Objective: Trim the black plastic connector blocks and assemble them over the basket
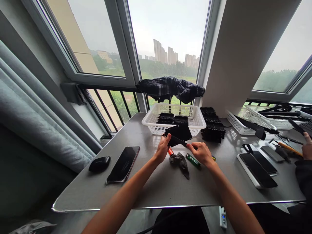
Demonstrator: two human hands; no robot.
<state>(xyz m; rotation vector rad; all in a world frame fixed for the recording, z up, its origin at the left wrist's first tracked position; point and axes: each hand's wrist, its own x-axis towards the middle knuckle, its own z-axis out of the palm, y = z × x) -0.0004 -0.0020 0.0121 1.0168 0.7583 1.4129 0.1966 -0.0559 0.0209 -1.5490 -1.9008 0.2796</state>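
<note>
A flat black plate (181, 132) with small holes along its edge is held up by my left hand (162, 148), whose fingers are closed on its left side. My right hand (200, 152) grips a slim dark tool (179, 141) whose length lies across the plate's lower part. Below my hands a crumpled grey cloth (179, 162) rests on the table, with an orange-red object (170, 151) beside it. A green cylinder (193, 160) lies just under my right hand. Behind the plate stands a white basket (149, 121) with black ridged parts (165, 118) inside.
Black parts are stacked (212, 125) right of the basket. A phone (123, 164) and a black case (99, 164) lie at left. More phones (258, 169), white baskets (240, 125) and a long black piece (252, 126) are at right, near another person's hand (307, 148).
</note>
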